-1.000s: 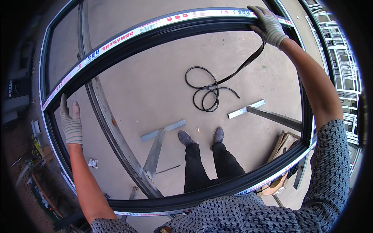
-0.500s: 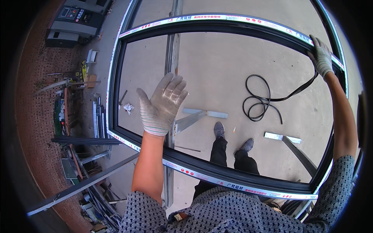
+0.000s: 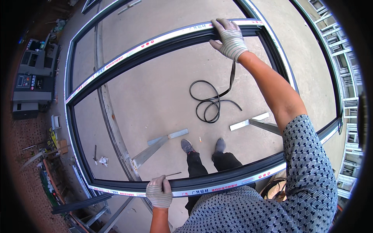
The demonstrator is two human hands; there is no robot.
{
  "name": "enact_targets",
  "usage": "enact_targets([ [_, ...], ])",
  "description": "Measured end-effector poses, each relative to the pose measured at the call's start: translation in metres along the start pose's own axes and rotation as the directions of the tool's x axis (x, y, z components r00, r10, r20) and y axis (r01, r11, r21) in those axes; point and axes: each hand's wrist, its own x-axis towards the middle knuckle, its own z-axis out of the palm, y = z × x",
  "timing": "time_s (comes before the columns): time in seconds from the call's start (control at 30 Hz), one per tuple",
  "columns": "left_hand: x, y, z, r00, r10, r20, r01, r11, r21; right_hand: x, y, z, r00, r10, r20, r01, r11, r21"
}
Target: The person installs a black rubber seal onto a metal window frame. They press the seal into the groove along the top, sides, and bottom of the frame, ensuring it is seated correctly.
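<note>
A dark rectangular frame faced with printed white film is being supported across the middle of the view, its lower rail running just in front of the patterned shirt. At the upper middle, the right hand is being laid over the crossbar, fingers across the filmed edge and thumb apart on the inner side; whether anything is being pinched beneath the palm cannot be told. Just below that hand, a black strip is hanging down, its loose loops being spread over the floor right of centre. At the lower middle, the lower rail is being grasped by the left hand, fingers curled over it; how firmly cannot be told.

As a judgement, the strip is being worked into the crossbar at its upper right part, while the frame is being steadied from below. Thumb pressure along the inner groove is probably being called for next, with the strip being kept untwisted and slack being drawn from the loops.
</note>
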Motion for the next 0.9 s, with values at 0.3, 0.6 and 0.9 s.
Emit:
enact_targets([
  [0.3, -0.001, 0.0, 0.009, 0.999, -0.049, -0.019, 0.048, 0.999, -0.023, -0.14, 0.002, 0.053, 0.49, 0.836, 0.246, -0.857, 0.412, 0.308],
  [0.6, -0.002, -0.002, 0.006, 0.995, -0.096, 0.04, 0.098, 0.994, -0.04, -0.169, 0.035, 0.086, 0.449, 0.449, 0.773, -0.894, 0.21, 0.397],
  [0.9, 0.0, 0.001, 0.011, 0.994, -0.107, 0.029, 0.108, 0.992, -0.061, -0.246, -0.004, 0.074, 0.374, 0.224, 0.9, -0.927, 0.125, 0.354],
])
